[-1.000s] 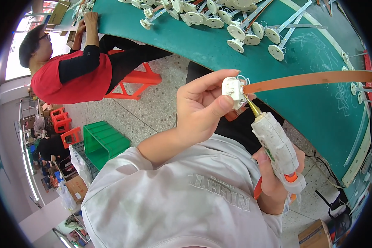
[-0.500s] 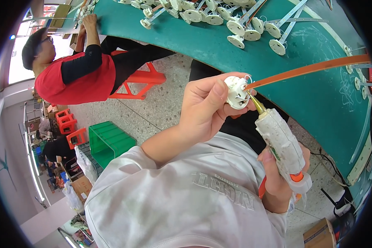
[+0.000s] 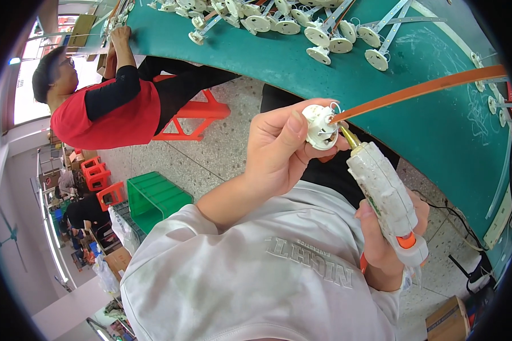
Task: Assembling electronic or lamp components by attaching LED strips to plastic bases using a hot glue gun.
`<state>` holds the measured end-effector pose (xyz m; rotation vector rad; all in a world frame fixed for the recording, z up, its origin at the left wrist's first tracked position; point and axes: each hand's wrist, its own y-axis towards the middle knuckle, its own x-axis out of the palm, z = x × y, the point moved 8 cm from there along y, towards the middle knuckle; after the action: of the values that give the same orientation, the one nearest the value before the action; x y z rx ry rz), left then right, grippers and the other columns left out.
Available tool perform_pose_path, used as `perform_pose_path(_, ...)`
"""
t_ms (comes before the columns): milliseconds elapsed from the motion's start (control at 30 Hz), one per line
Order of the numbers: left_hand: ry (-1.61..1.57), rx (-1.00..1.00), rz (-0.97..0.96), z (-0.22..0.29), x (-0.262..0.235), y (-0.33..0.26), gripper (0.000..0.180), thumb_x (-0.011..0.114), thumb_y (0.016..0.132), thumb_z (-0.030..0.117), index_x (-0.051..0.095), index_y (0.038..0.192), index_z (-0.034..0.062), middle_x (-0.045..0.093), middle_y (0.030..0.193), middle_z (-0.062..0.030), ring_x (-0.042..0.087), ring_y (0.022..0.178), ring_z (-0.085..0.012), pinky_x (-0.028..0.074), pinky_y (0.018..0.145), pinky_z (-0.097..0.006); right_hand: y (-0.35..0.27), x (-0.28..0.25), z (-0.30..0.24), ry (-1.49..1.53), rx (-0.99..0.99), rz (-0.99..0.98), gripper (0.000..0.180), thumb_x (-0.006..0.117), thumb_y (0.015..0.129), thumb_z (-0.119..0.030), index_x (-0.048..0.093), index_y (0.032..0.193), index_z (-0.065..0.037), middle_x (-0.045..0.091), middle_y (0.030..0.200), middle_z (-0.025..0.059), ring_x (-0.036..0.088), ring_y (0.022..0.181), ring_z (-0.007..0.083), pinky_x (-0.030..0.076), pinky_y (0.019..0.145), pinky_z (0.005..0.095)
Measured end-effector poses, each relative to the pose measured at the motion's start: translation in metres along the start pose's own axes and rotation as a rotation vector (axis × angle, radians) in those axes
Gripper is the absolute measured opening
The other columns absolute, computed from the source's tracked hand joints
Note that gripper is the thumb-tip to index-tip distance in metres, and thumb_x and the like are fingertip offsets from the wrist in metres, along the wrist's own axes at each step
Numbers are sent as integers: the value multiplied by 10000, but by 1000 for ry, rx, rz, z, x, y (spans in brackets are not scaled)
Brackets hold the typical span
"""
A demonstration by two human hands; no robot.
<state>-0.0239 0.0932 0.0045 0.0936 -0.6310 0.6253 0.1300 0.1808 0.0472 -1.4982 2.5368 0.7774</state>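
Both hands have lifted slightly since a moment ago, keeping their grip; the left hand (image 3: pixel 281 150) pinches a white round socket (image 3: pixel 320 127) between thumb and fingers, an orange strip (image 3: pixel 421 90) running from it over the green table (image 3: pixel 438 125); the right hand (image 3: pixel 389 238) is wrapped tight round a glue gun (image 3: pixel 384 196), its brass nozzle touching the socket; a person in red (image 3: pixel 105 111) works further along.

Cardboard box (image 3: pixel 448 319): brown, rectangular, with a pale label, stood on the floor at lower right. Second cardboard box (image 3: pixel 118 262): brown, open-topped, lay on the floor at lower left, near the green crate (image 3: pixel 153 196). Signs, screens: none seen.
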Motion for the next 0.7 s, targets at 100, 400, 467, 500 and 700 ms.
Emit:
perform_pose_path(100, 21, 26, 16, -1, -1, -2, 633, 509, 934, 437, 446, 1257, -104, 598, 1091, -265, 660, 937, -243, 581, 761, -279, 14, -3, 4, 25, 216, 50, 163, 655, 552, -7, 627, 711, 12, 587, 589, 94, 580, 511, 260, 452, 452, 288)
perform_pose_path(400, 36, 78, 21, 4, -4, 1, 617, 574, 912, 397, 447, 1264, -94, 609, 1102, -260, 663, 911, -321, 556, 794, -349, 19, -2, -2, 1, 85, -42, 285, 577, 699, 3, 638, 968, 75, 605, 647, 98, 574, 498, 188, 439, 466, 273)
perform_pose_path(467, 22, 77, 30, 3, -5, 2, 613, 572, 914, 395, 447, 1267, -91, 608, 1107, -259, 663, 914, -320, 552, 802, -355, 17, -2, -2, -16, 110, -33, 286, 578, 698, 5, 640, 970, 73, 605, 650, 99, 574, 498, 188, 438, 467, 273)
perform_pose_path(500, 7, 77, 41, 3, -6, 2, 610, 570, 916, 393, 447, 1270, -88, 607, 1111, -258, 663, 916, -319, 547, 810, -361, 16, -3, -1, -34, 135, -26, 288, 579, 698, 7, 641, 971, 71, 605, 652, 101, 573, 498, 187, 437, 467, 273)
perform_pose_path(700, 24, 61, 43, 2, -6, 3, 602, 556, 922, 395, 445, 1277, -78, 609, 1105, -256, 662, 919, -310, 539, 825, -366, 19, -1, 0, -22, 108, -67, 299, 591, 691, -4, 647, 978, 60, 602, 656, 104, 569, 493, 202, 431, 465, 274)
